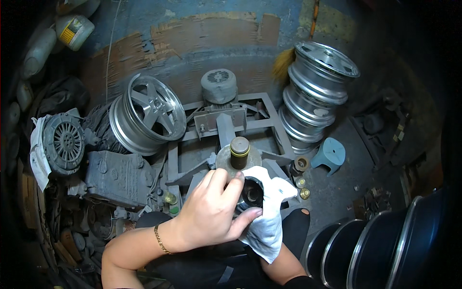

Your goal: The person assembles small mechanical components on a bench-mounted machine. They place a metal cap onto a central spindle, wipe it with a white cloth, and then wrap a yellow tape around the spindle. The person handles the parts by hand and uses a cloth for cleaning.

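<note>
Left grip [204, 209] pinching dark cup [252, 194], rim between thumb and fingers; right grip hidden behind white cloth [272, 207], can't tell. Post [239, 153] just beyond; wheel [155, 110] farther left.

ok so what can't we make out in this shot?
All in the head view:
- Right hand: behind the white cloth; only the right forearm shows, so how its fingers grip can't be told.
- Outer wall of the hollow cylinder: mostly covered by the left hand and cloth.
- Detail deep in its bore: lost in shadow.
- Broom handle: top end cut off by the upper edge.
</note>
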Demonstrator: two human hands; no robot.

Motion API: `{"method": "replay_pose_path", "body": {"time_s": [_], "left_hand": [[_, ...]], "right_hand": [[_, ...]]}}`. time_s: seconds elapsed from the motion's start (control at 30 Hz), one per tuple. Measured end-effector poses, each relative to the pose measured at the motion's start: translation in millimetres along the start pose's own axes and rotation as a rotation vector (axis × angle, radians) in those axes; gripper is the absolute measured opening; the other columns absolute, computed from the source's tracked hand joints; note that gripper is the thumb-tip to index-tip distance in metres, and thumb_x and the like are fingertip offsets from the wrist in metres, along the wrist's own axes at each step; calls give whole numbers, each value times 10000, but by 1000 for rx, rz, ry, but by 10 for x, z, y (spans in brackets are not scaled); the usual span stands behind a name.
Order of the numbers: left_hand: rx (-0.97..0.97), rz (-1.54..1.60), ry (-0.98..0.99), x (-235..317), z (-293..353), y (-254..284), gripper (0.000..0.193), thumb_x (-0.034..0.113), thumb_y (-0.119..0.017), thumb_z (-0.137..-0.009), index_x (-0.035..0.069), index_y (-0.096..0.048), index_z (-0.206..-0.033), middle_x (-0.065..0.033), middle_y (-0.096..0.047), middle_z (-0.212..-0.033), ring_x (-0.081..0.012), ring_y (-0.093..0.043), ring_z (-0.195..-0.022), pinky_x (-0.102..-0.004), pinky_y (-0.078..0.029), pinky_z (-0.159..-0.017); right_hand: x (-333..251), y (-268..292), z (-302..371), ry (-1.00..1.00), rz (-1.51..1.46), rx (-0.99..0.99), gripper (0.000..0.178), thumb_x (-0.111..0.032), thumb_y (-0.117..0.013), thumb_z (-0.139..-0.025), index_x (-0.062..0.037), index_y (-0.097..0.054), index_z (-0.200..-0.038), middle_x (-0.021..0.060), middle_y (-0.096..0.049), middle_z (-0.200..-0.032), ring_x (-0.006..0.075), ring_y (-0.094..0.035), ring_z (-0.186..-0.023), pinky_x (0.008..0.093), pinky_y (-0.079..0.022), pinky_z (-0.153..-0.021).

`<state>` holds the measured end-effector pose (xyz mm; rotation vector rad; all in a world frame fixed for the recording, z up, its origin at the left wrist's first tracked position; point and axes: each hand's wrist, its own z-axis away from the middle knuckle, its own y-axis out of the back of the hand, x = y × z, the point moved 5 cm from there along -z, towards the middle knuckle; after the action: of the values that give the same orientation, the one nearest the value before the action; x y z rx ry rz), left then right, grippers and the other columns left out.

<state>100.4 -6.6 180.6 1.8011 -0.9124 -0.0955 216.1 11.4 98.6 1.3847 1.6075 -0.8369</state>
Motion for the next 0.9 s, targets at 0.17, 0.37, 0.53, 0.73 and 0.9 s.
{"method": "replay_pose_path", "body": {"time_s": [0.17, 0.37, 0.53, 0.73, 0.9], "left_hand": [[-2, 91, -55, -3, -27, 7, 671, 274, -811, -759, -106, -555, -1250, -196, -540, -990, -327, -572, -846, -379, -504, -783], [-110, 45, -162, -34, -32, -66, 707, 233, -778, -788, -107, -490, -1336, -208, -544, -1098, -349, -560, -959, -400, -488, -866], [-144, -130, -311, -42, 12, -116, 606, 210, -690, -834, -97, -506, -1323, -207, -562, -1145, -329, -591, -991, -390, -531, -850], [-67, -258, -570, -101, 37, -122, 457, 90, -576, -821, -27, -592, -1263, -162, -584, -1176, -283, -621, -1027, -335, -566, -816], [-42, -34, -484, -177, 11, -100, 579, 160, -702, -799, -40, -534, -1315, -180, -590, -1161, -303, -621, -1034, -361, -549, -840]], "right_hand": [[-72, 56, 30, 101, 189, -57, 807, -157, -795, -737, 57, -374, -1392, 215, -519, -1266, 360, -564, -1121, 413, -470, -961], [-227, 106, 24, 248, 496, -3, 792, -94, -812, -713, 67, -393, -1366, 212, -524, -1254, 382, -562, -1118, 439, -469, -958], [-209, 169, 24, 214, 442, -166, 807, -104, -814, -708, 67, -390, -1372, 215, -520, -1262, 384, -541, -1153, 429, -443, -997], [148, 132, 122, -386, -531, -466, 467, -238, -387, -1053, 10, -356, -1447, 107, -489, -1397, 201, -497, -1284, 332, -401, -1098], [226, 257, 3, -316, -353, -513, 440, -187, -477, -943, -14, -442, -1346, 110, -526, -1278, 230, -523, -1156, 359, -409, -1002]]}}
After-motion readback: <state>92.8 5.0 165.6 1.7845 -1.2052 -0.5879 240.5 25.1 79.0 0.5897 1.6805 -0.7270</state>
